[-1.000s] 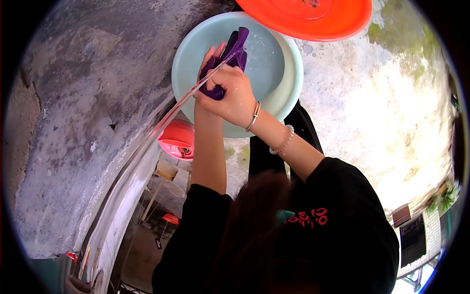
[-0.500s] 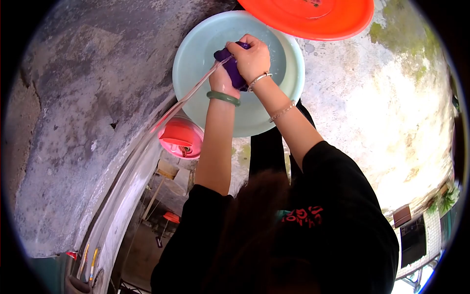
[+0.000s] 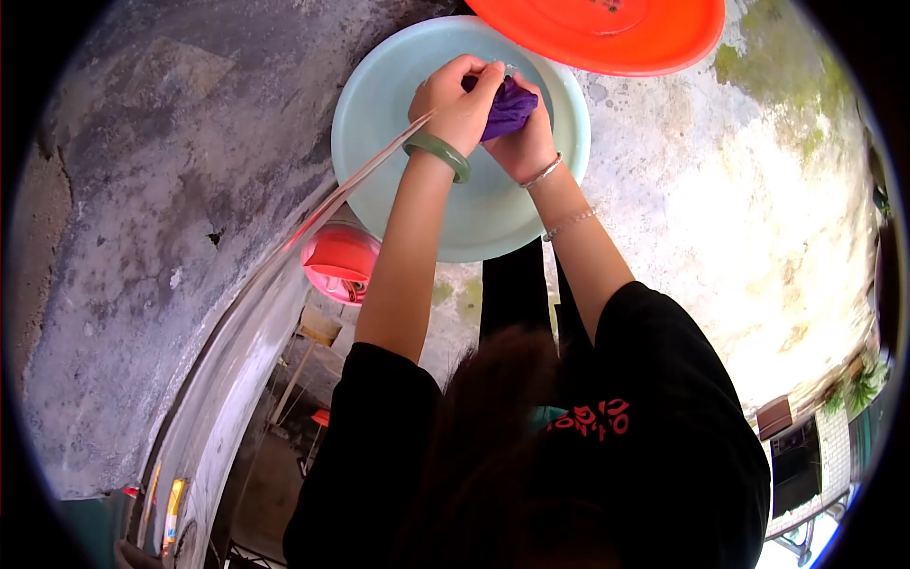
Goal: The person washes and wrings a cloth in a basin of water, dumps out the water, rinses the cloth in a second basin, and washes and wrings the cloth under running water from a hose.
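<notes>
A crumpled purple cloth [image 3: 510,108] is bunched between my two hands above a pale blue-green basin [image 3: 365,161]. My left hand [image 3: 455,102], with a green bangle at the wrist, is closed over the cloth's left side. My right hand [image 3: 529,144], with a silver bracelet, cups the cloth from the right and below, its fingers curled around it. Part of the cloth is hidden behind the fingers. A thin, pale-red streak [image 3: 365,171] runs from the lower left up to my left wrist; I cannot tell if it is water or a cord.
An orange-red basin [image 3: 654,38] overlaps the far right rim of the pale basin. A pink bucket [image 3: 339,264] with things inside stands below left. Grey concrete [image 3: 133,237] lies on the left, and sunlit, mossy ground [image 3: 720,190] on the right.
My left hand has come up from under the cloth to lie over its left side. My right hand has turned palm-up and moved right, and the cloth has shifted right with it.
</notes>
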Demonstrator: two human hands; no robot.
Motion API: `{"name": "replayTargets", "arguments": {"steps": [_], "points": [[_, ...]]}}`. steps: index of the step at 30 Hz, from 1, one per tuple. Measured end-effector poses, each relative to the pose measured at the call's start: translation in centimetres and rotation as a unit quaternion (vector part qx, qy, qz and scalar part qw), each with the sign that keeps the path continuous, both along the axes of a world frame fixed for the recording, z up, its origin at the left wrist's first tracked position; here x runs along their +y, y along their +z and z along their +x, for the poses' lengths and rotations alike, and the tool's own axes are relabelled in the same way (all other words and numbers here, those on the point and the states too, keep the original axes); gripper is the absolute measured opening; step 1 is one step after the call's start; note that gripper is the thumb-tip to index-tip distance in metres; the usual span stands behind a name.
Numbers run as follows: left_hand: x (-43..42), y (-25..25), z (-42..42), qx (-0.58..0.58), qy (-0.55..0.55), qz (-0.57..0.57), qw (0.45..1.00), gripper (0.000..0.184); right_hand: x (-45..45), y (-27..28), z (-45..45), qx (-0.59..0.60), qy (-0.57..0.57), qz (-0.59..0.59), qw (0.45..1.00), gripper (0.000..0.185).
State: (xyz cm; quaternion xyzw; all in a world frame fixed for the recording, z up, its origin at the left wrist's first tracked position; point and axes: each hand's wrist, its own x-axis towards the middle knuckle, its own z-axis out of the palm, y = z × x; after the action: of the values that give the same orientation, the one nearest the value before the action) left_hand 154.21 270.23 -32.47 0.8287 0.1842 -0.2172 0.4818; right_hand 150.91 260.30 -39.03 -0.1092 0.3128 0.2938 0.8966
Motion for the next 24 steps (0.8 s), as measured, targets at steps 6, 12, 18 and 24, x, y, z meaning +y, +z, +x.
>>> {"name": "replayTargets", "arguments": {"steps": [6,12,18,24], "points": [[-0.1,-4.0,-2.0,-0.138,0.172,0.073,0.973,0.037,1.2,1.2,0.9,-0.063,-0.023,-0.254,0.965,0.017],[2.2,-2.3,-3.2,0.133,0.409,-0.561,0.707,0.056,3.3,2.3,1.9,-0.407,0.037,-0.621,0.669,0.018],[3.4,-6.2,-4.1,0.034,0.346,-0.715,0.607,0.036,3.7,4.6,1.2,-0.497,0.02,-0.584,0.642,0.019],[1.6,-6.5,-6.0,0.068,0.335,-0.723,0.601,0.029,4.4,4.1,-0.3,-0.277,-0.031,-0.541,0.793,0.016]]}}
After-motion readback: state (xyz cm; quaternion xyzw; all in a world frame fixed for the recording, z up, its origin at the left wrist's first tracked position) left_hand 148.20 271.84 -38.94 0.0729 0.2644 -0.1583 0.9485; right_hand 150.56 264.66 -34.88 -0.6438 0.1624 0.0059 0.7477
